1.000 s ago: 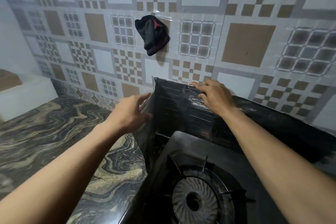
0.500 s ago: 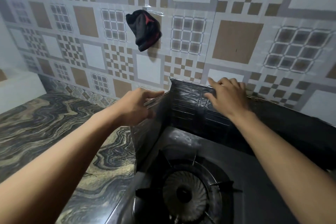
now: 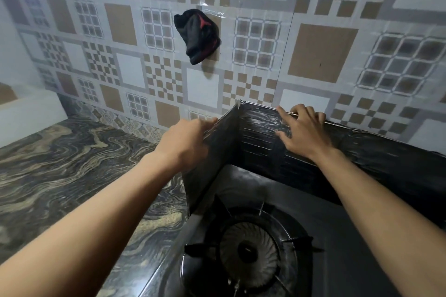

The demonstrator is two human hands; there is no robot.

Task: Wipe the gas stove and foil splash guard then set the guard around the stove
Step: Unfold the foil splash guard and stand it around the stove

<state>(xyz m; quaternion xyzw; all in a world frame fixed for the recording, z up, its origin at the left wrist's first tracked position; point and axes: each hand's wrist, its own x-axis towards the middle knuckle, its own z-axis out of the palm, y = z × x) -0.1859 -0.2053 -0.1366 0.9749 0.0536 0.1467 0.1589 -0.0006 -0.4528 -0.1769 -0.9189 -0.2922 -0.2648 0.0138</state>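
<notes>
The stove (image 3: 350,236) sits nearest, with its burner (image 3: 248,251) bare, beside the marbled counter (image 3: 60,176). The foil splash guard (image 3: 260,142) stands folded at the stove's far left corner, one panel along the left side and the other along the back. To set it well, both panels likely need squaring to the stove's edges with their bases flat, so nothing tips inward. The left hand (image 3: 185,142) grips the side panel's top edge. The right hand (image 3: 301,132) hooks its fingers over the back panel's rim. A black cloth (image 3: 196,35) hangs on the tiled wall (image 3: 321,55) beyond.
</notes>
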